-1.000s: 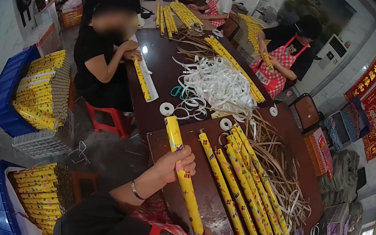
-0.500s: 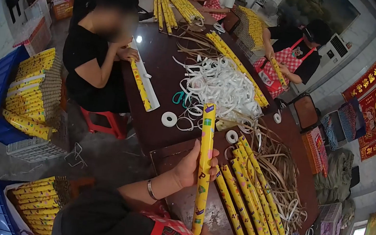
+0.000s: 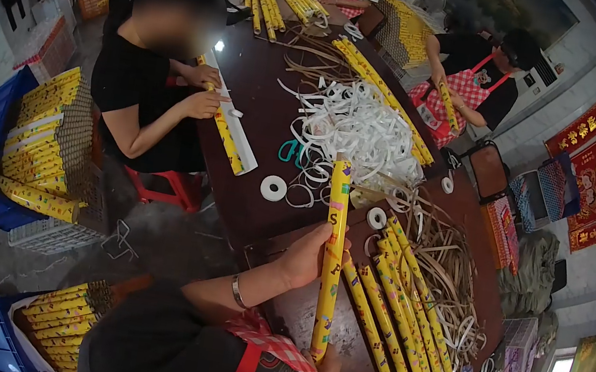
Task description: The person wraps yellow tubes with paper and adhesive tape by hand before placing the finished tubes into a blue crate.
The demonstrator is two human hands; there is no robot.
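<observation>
I hold a long yellow patterned tube (image 3: 338, 215) almost upright over the near end of the dark table (image 3: 264, 104). My left hand (image 3: 305, 256) is wrapped around its middle, a bracelet on the wrist. My right hand (image 3: 329, 368) grips the tube's lower end against my red checked apron and is mostly hidden. To the right of the tube a row of several similar yellow tubes (image 3: 391, 308) lies on the table.
Two white tape rolls (image 3: 274, 188) (image 3: 376, 218), teal scissors (image 3: 289, 150), a heap of white strips (image 3: 353, 125) and brown strips (image 3: 447, 270) lie on the table. A person in black (image 3: 147, 86) works on a tube at left. Blue crates of yellow tubes (image 3: 43, 140) stand on the floor.
The tube has swung from leaning left to nearly upright and my left hand has shifted right with it. The person in black has reached onto their tube.
</observation>
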